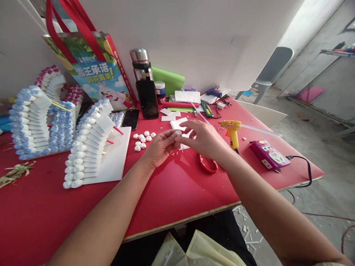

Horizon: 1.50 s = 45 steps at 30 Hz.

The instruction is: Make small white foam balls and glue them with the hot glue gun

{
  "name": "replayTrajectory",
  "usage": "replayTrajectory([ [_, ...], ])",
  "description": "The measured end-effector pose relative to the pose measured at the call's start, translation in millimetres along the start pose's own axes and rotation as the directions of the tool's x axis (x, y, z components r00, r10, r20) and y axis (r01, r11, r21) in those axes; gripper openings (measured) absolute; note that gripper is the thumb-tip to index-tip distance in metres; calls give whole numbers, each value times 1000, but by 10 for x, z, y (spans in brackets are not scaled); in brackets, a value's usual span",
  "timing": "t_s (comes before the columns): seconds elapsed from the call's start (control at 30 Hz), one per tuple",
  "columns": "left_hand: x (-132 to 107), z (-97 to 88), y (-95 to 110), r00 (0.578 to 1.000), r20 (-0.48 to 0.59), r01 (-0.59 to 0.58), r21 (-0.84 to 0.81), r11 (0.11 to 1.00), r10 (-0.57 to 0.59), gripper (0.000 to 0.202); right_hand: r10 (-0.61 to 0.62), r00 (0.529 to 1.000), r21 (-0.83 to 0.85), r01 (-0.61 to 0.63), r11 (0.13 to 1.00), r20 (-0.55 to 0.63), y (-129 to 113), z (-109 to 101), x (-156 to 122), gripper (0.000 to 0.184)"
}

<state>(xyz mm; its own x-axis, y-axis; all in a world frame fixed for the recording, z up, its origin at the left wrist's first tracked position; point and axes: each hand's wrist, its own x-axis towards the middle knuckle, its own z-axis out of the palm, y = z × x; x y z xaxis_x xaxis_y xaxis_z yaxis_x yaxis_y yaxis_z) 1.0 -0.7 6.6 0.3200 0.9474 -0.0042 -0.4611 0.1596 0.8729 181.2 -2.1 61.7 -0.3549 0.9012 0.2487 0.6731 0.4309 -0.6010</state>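
Over the red table, my left hand pinches a small white rolled rosette between thumb and fingers. My right hand hovers just beside it, thumb and fingers apart, with the fingertips close to the rosette. Whether the right thumb touches it I cannot tell. Left of my hands lies a group of similar white rosettes. Under and behind the hands are white sheet pieces. Red-handled scissors or a red loop lie below my right hand, partly hidden by it.
At left stand a white stepped model and a blue-and-white one. A yellow glue gun and a purple power strip with a cord are at right. Behind are a bottle, a propped phone and a shopping bag.
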Motion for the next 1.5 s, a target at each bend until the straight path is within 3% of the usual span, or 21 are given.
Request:
replayTrajectory([
  [0.13, 11, -80, -7, 982, -96, -141, 202, 969, 163, 25, -39, 999, 316, 39, 948, -7, 170, 271, 217, 38],
  [0.23, 19, -105, -6, 956, -110, -213, 383, 899, 273, 24, 2, 999, 649, -37, 760, 55, 348, 462, 226, 42],
  [0.33, 19, -88, 2, 949, -105, -210, 495, 843, 298, 24, 2, 986, 782, -132, 609, 165, 430, 539, 183, 42],
  [0.4, 11, -68, 11, 950, -93, -202, 545, 814, 297, 25, 28, 982, 800, -170, 576, 188, 422, 534, 169, 43],
  [0.67, -9, -33, 25, 924, -118, -204, 652, 730, 364, 23, 105, 977, 787, -213, 580, 187, 328, 485, 179, 44],
  [0.87, 14, -84, 0, 919, -120, -206, 665, 718, 375, 24, 108, 984, 753, -175, 635, 139, 354, 516, 167, 42],
  [1.03, 19, -76, -8, 931, -129, -186, 634, 751, 340, 27, 103, 985, 759, -172, 628, 137, 331, 533, 169, 40],
  [1.13, 32, -61, -25, 944, -156, -159, 555, 816, 290, 30, 129, 983, 772, -181, 609, 129, 346, 556, 178, 40],
  [1.33, 69, -130, -51, 972, -184, -78, 336, 939, 147, 33, 117, 984, 700, -179, 692, 136, 386, 577, 171, 31],
  [1.5, 78, -178, -29, 984, -168, -38, 152, 988, 63, 24, 185, 972, 784, -226, 578, 143, 392, 537, 202, 24],
])
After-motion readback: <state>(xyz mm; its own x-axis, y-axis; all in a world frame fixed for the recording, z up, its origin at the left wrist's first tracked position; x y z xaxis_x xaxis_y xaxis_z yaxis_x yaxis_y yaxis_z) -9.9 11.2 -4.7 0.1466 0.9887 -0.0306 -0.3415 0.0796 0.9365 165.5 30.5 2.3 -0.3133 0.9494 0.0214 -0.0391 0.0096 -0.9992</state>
